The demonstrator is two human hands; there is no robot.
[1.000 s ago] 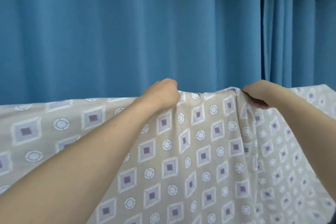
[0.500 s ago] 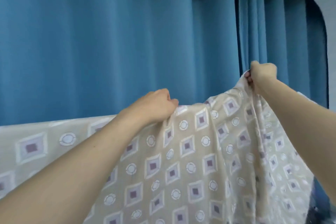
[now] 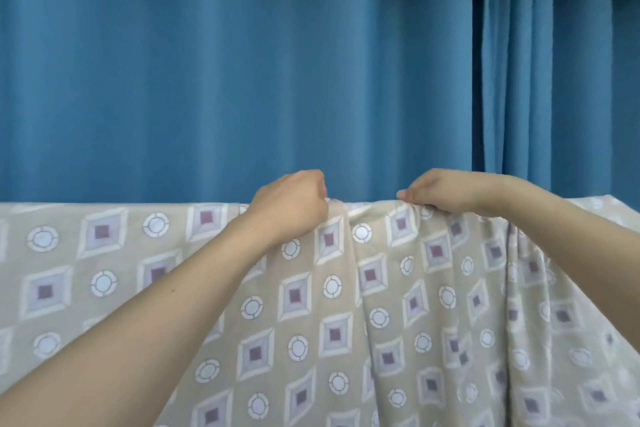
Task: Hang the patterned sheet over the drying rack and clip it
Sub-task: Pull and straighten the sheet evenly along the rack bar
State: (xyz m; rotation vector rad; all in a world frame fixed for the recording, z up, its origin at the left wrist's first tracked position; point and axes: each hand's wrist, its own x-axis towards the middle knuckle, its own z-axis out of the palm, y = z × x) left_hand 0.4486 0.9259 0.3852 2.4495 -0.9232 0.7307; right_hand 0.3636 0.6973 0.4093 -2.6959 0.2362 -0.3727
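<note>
Patterned sheet (image 3: 346, 315), beige, draped in folds below a level top edge, that edge bunched in the grip of left hand (image 3: 289, 206) and right hand (image 3: 446, 191), near each other; blue curtain (image 3: 225, 73) close behind.

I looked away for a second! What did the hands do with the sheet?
The right hand, which had lifted its bunch of patterned sheet high, came back down level with the left hand. Both kept gripping the top edge. The blue curtain stayed the same.
</note>
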